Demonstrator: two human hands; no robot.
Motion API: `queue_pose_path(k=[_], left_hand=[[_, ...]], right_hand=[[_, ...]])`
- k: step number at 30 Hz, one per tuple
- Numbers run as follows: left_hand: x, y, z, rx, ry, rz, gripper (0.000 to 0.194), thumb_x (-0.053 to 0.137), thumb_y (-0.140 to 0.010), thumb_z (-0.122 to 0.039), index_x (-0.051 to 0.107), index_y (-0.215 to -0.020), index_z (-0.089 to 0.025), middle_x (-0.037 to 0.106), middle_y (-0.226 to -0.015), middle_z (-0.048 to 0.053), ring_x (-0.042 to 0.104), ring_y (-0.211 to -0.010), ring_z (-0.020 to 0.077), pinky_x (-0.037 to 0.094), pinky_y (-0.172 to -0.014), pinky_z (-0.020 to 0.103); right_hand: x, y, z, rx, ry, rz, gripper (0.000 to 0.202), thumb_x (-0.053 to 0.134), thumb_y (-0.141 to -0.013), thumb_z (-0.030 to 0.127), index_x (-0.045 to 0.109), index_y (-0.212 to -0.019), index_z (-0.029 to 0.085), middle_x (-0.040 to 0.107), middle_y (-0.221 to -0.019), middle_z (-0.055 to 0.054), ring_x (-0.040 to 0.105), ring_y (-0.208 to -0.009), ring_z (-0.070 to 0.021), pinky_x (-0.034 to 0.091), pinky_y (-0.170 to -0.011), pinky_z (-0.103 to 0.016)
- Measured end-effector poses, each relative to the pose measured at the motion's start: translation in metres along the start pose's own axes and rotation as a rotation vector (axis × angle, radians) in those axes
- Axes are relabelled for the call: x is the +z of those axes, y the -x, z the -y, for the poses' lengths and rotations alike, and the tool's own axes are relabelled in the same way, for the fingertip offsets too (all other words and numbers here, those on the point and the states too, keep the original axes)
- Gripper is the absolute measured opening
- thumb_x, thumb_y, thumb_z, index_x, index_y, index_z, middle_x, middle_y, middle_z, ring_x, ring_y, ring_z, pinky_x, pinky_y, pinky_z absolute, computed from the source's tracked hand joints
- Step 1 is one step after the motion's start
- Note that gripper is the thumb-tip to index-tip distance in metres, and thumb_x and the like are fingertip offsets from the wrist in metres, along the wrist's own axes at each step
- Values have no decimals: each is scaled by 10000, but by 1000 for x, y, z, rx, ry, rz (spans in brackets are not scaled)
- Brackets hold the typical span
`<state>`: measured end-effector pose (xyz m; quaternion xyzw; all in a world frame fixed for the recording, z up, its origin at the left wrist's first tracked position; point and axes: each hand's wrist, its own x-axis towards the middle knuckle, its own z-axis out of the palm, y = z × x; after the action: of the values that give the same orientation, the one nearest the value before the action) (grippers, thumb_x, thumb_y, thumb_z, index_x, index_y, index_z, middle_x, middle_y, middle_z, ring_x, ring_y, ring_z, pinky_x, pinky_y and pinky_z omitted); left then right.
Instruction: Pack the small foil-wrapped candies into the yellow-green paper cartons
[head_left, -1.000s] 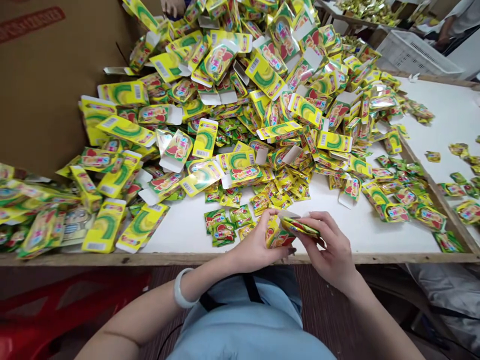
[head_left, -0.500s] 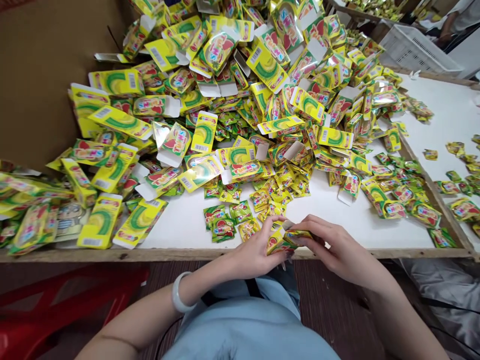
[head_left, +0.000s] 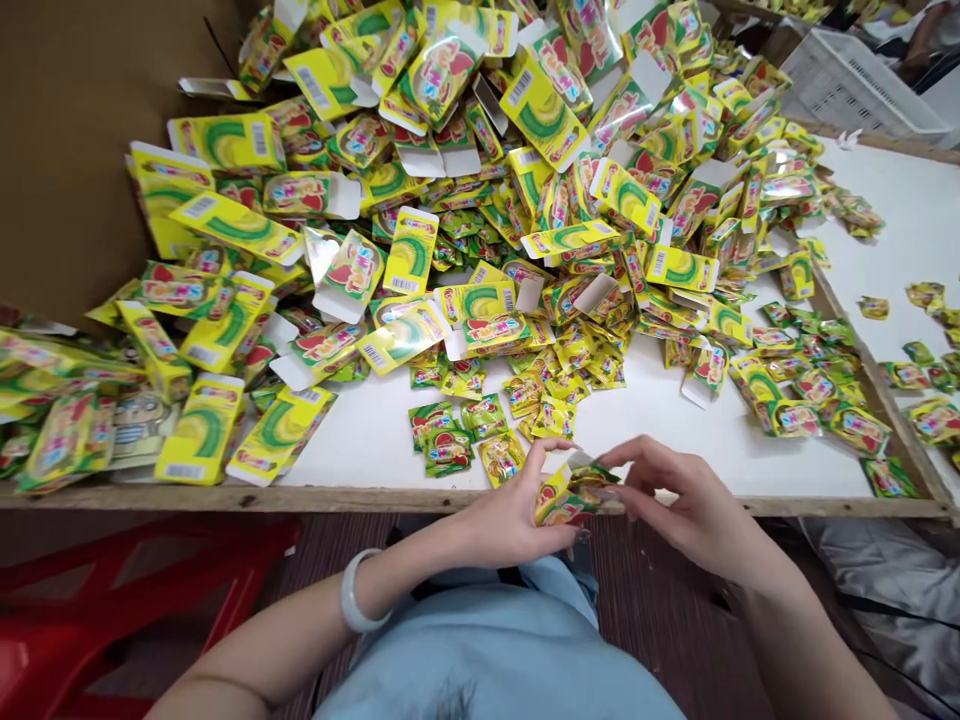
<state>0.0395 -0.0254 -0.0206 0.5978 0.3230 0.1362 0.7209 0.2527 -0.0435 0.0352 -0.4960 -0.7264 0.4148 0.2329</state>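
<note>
Near the table's front edge, my left hand [head_left: 517,515] is wrapped round a small yellow-green box [head_left: 559,500] whose end flap stands up. My right hand [head_left: 667,495] is at the box's right end, its thumb and fingertips pinching a small green candy packet [head_left: 594,474] at the opening. How far the packet is inside cannot be made out. Just beyond my left hand lie a yellow packet [head_left: 501,457] and green packets [head_left: 448,452] on the white tabletop. A large heap of yellow-green boxes [head_left: 480,312] spreads behind them.
A wooden rim [head_left: 330,498] edges the table. More packets [head_left: 817,390] lie at the right beside a wooden divider [head_left: 862,370]. A brown carton [head_left: 90,150], a white crate [head_left: 862,85] and a red stool [head_left: 150,590] surround the work area. A person's arm shows top right.
My right fingers have shifted slightly and spread a little at the box's opening, where green packet edges now show more. My left hand still holds the box. The view has shifted slightly.
</note>
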Motion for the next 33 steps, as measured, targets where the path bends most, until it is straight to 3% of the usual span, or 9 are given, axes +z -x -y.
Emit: queue_pose_path(k=[3,6,10,14,16,19,23,28,33], left_hand=[[2,3,2,-2,13,-7,727,673,-774,-224,260,-1373,-221,597,-983,21,611,-862,180,492,-739,296],[6,3,3,-24,-8,4,749,657,-769,-216,250,-1398,-220,587,-912,-5,586,-779,165,468,-705,287],[10,2,0,-47,-62,96,783,648,-751,-171,227,-1409,-227,589,-868,-31,539,-716,140,440,-705,274],[14,-2,-4,24,-23,123,768,630,-760,-142,205,-1393,-230,627,-956,-1,546,-714,133,442,-727,282],[16,-8,-4,78,-30,66,753,626,-779,-153,202,-1396,-233,623,-922,-7,574,-737,148,448,-747,293],[18,-22,-2,164,-51,-29,715,626,-811,-194,212,-1393,-216,585,-845,-23,597,-759,163,449,-731,290],[16,-34,0,229,-14,-17,702,621,-823,-180,198,-1383,-210,571,-828,-31,587,-717,147,424,-637,254],[12,-30,-1,196,-12,15,705,608,-811,-141,195,-1379,-205,569,-807,-44,556,-691,127,407,-623,240],[17,-28,3,156,-66,24,755,624,-806,-147,180,-1414,-201,522,-712,-79,531,-616,116,386,-582,227]], right_hand=[[9,9,-17,-14,-48,-60,120,579,-958,235,685,-910,210,690,-777,-12,619,-639,-123,497,-610,-219],[17,12,-20,-21,-119,11,203,576,-966,244,709,-819,198,679,-739,-18,635,-679,-136,509,-638,-223],[8,13,-6,20,-191,207,291,486,-1014,330,742,-929,219,723,-815,-34,665,-694,-141,559,-690,-242],[-3,27,-10,5,-186,336,332,424,-1036,292,672,-1254,267,751,-972,-49,655,-559,-98,597,-726,-265],[2,36,-21,23,-146,228,342,489,-1010,264,625,-1324,284,750,-1045,-61,688,-619,-120,607,-725,-278],[19,43,-32,7,-29,-147,256,605,-947,228,699,-1178,284,744,-1017,-60,707,-775,-173,601,-692,-278],[35,43,-30,-12,80,-544,209,687,-880,173,721,-1069,255,709,-971,-61,657,-690,-146,556,-588,-250],[25,36,-20,-29,-12,-365,123,643,-907,181,748,-949,228,726,-864,-55,698,-807,-171,578,-696,-260],[21,21,-5,18,-116,-203,168,599,-939,258,758,-895,222,745,-803,-48,704,-704,-165,581,-631,-235]])
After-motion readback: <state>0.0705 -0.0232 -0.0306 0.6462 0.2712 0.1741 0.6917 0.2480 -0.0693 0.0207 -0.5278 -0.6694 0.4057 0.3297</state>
